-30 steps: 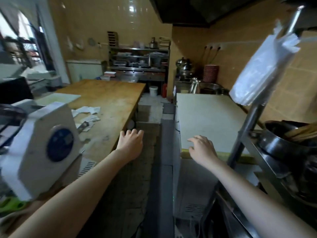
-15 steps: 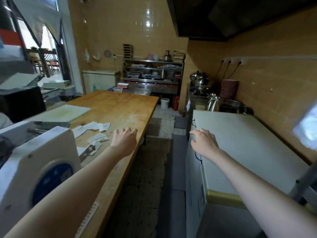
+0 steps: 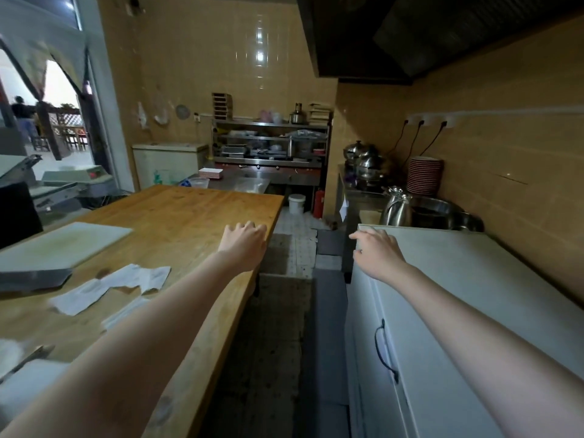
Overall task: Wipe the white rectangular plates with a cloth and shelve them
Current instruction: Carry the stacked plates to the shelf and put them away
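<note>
From the head camera, the person is standing in the aisle with both arms stretched out ahead. The wooden table (image 3: 177, 222) is lying at their 10 o'clock and a white chest cabinet (image 3: 474, 279) at their 2 o'clock.

I'd judge the task is only beginning, with the person making for the dishes and no plate or cloth in hand. What looks like the stack of white rectangular plates (image 3: 210, 173) is sitting on the steel counter at about 11 o'clock, far down the room, below the steel shelf rack (image 3: 271, 140) at 12 o'clock. I am not seeing a cloth (only torn paper scraps (image 3: 110, 286) on the table). The next move calls for closing that gap and finding a cloth.

The left hand (image 3: 243, 245) is hanging over the table's right edge, fingers loosely bent and holding nothing. The right hand (image 3: 377, 254) is reaching over the cabinet's far left corner, equally slack and empty. I cannot tell whether either is touching.
</note>
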Demonstrator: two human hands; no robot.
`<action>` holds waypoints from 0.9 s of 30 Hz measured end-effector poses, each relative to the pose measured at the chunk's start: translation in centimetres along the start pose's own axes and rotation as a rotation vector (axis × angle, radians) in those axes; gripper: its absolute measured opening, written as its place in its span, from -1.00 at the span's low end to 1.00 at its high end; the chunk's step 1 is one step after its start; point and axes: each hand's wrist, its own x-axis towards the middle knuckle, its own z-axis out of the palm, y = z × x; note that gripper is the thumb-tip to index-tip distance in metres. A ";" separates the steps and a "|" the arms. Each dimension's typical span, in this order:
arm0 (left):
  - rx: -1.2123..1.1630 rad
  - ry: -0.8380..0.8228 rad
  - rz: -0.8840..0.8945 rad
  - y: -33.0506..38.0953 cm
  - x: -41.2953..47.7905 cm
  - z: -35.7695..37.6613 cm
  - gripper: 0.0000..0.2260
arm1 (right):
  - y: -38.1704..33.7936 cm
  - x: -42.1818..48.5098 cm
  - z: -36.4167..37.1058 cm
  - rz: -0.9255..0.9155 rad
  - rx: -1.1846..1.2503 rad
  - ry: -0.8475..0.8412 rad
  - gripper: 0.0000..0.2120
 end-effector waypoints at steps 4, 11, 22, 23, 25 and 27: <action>-0.033 -0.019 -0.001 -0.1 9.8 1.4 -0.68 | 2.5 9.6 0.5 -0.018 0.006 -0.005 -0.56; -0.103 -0.024 0.003 -0.2 24.3 4.7 -0.68 | 5.9 22.1 4.0 0.042 0.045 -0.016 -0.57; -0.075 0.022 0.048 -8.2 46.2 15.0 -0.71 | 7.7 44.2 12.6 0.076 -0.019 -0.025 -0.56; -0.074 0.027 0.048 -9.1 48.4 16.0 -0.71 | 7.6 46.7 13.3 0.086 -0.012 -0.015 -0.56; -0.068 0.016 0.039 -10.6 52.5 17.7 -0.70 | 7.2 51.0 14.7 0.093 -0.007 -0.020 -0.56; -0.080 -0.006 0.033 -11.6 56.1 19.5 -0.68 | 6.8 55.0 16.2 0.062 -0.023 -0.027 -0.56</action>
